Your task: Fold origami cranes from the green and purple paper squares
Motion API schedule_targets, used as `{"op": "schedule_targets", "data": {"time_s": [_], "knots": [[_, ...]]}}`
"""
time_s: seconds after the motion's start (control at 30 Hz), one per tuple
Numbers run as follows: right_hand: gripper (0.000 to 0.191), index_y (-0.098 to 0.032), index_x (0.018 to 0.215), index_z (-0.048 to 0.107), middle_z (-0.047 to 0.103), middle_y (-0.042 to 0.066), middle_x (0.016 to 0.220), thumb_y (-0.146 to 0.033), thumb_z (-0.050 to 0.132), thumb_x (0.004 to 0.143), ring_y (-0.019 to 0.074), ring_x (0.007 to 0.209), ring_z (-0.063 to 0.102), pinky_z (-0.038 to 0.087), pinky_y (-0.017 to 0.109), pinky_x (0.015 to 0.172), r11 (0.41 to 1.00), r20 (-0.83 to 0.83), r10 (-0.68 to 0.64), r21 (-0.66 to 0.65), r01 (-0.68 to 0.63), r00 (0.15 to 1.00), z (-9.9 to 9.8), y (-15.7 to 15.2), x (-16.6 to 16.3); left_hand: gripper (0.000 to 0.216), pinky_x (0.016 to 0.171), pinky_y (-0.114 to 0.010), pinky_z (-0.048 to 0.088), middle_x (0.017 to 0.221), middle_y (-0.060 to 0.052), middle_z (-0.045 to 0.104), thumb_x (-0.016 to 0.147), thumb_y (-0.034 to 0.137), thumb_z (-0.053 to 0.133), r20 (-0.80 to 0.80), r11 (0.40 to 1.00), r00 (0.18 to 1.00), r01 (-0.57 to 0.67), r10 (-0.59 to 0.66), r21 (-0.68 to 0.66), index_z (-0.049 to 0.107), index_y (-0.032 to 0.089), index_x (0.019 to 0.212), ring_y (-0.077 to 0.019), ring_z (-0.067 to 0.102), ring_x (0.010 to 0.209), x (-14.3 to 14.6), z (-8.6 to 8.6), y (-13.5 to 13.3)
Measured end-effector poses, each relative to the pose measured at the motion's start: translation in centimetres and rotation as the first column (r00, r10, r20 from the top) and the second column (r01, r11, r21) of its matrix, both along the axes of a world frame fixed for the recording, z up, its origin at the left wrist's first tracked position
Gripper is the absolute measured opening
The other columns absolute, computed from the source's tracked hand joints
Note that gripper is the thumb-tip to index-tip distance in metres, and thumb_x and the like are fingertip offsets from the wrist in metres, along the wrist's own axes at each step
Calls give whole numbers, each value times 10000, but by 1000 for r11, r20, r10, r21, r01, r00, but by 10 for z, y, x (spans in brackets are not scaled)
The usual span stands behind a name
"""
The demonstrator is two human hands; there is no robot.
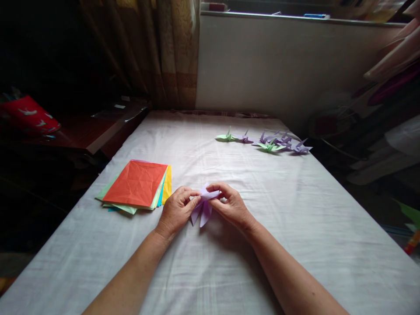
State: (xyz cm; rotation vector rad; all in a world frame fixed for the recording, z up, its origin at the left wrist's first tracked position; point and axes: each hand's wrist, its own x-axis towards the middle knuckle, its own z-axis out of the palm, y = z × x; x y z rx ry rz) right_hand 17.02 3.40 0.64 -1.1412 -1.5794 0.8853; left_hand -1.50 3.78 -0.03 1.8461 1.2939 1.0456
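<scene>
A partly folded purple paper (204,209) is held just above the white cloth-covered table (295,227), near its middle. My left hand (177,209) pinches the paper's left side with thumb and fingers closed. My right hand (229,202) pinches its top right part, fingers curled over the fold. Two pointed flaps of the paper hang down between my hands.
A stack of coloured paper sheets (136,184), orange on top, lies to the left of my hands. Several finished paper cranes (269,142), purple and green, sit in a row at the far right. A curtain (164,52) hangs behind; dark furniture (82,131) stands on the left.
</scene>
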Motion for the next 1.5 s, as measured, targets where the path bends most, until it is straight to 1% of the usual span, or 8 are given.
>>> {"op": "schedule_targets", "data": {"time_s": [0.1, 0.23, 0.33, 0.5, 0.73, 1.03, 1.27, 1.5], "knots": [[246, -206, 963, 661, 690, 42, 990, -248, 673, 721, 154, 809, 626, 491, 255, 654, 1000, 76, 21, 15, -22, 997, 7, 0, 5, 123, 698, -239, 476, 822, -9, 653, 857, 281, 609, -19, 999, 1000, -19, 20, 30, 718, 227, 841, -143, 627, 773, 1, 0, -1], [179, -208, 925, 654, 701, 35, 909, -317, 660, 782, 148, 749, 629, 472, 252, 617, 994, 101, -31, 108, 20, 994, 10, 0, 6, 144, 681, -241, 474, 836, -12, 636, 884, 291, 579, -42, 998, 999, -12, 14, 55, 695, 219, 840, -138, 615, 753, 2, 1, -2], [119, -204, 876, 659, 704, 31, 854, -294, 641, 801, 140, 697, 628, 459, 246, 591, 985, 108, -89, 160, 71, 990, 10, 0, 3, 134, 696, -247, 476, 847, -13, 632, 895, 291, 574, -80, 994, 997, -6, 15, 111, 685, 222, 864, -141, 610, 758, 2, 1, -4], [93, -201, 835, 676, 695, 20, 764, -272, 618, 822, 131, 650, 611, 447, 232, 560, 978, 106, -127, 181, 107, 986, 8, 0, 1, 151, 725, -254, 475, 843, -14, 625, 920, 287, 548, -123, 985, 992, -1, 23, 175, 678, 225, 874, -146, 613, 784, 2, 1, -4], [152, -190, 790, 686, 689, 12, 717, -322, 619, 825, 112, 575, 574, 447, 224, 546, 989, 22, -131, 77, 129, 991, 4, 2, 2, 156, 754, -252, 491, 892, -25, 646, 901, 325, 568, -79, 993, 997, 32, -23, 110, 693, 232, 907, -150, 622, 823, 3, 3, -4], [266, -190, 736, 678, 661, 23, 676, -436, 628, 823, 146, 616, 580, 479, 257, 591, 992, -95, -122, -34, 119, 988, 1, 4, 0, 139, 755, -257, 481, 846, -23, 646, 872, 287, 572, -22, 999, 999, 33, -32, 40, 675, 223, 805, -161, 615, 831, 6, 6, -3], [390, -187, 770, 699, 650, 14, 684, -545, 570, 856, 137, 622, 594, 500, 251, 584, 991, -202, -36, -130, 9, 979, 8, 7, 1, 211, 676, -237, 479, 795, -22, 624, 874, 333, 542, 6, 1000, 1000, -13, 13, -8, 653, 203, 750, -145, 601, 734, 4, 5, 1], [389, -196, 785, 716, 690, 23, 734, -582, 674, 768, 159, 675, 630, 554, 302, 679, 983, -265, -1, -178, -48, 964, 4, 7, 0, 209, 646, -236, 484, 782, -20, 624, 857, 338, 540, 22, 999, 999, -39, 40, -28, 641, 201, 736, -143, 596, 707, 5, 4, 1]]}}
